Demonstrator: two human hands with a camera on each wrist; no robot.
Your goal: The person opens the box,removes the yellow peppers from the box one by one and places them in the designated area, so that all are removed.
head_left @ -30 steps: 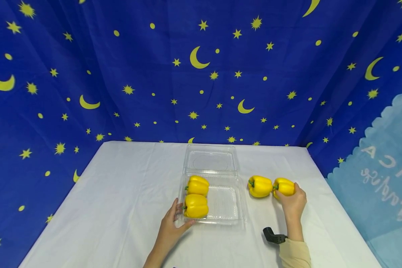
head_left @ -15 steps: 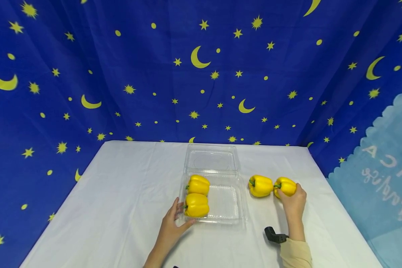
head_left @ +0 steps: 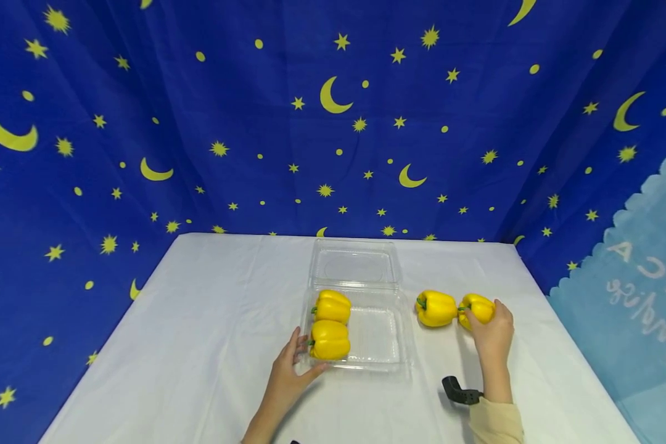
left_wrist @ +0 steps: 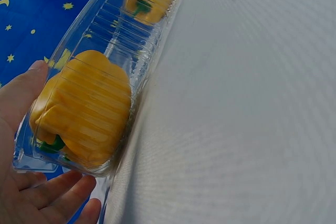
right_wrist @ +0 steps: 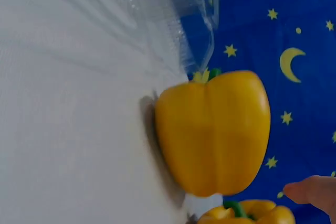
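Note:
A clear plastic clamshell container (head_left: pixel 374 327) lies open on the table, lid away from me. Two yellow bell peppers, a front one (head_left: pixel 330 340) and a rear one (head_left: pixel 332 306), lie along its left side. My left hand (head_left: pixel 286 371) touches its front left corner, thumb at the front and loosely extended fingers at the side. My right hand (head_left: pixel 494 336) holds the far-right yellow bell pepper (head_left: pixel 477 306), thumb over its stem end and fingers at its right. Another yellow bell pepper (head_left: pixel 436 308) lies just left of it. In the right wrist view only one fingertip (right_wrist: pixel 307 192) shows.
The container's lid (head_left: pixel 355 264) lies flat toward the back. A white cloth covers the table (head_left: pixel 238 296). Blue star-and-moon fabric (head_left: pixel 288 135) hangs behind and at the sides, and a light blue cloth (head_left: pixel 638 259) hangs at right. A black wrist device (head_left: pixel 459 391) sits by my right sleeve.
The head view has shifted slightly, so everything appears a little further right. My right thumb sits slightly higher on the pepper; both hands otherwise stay in place.

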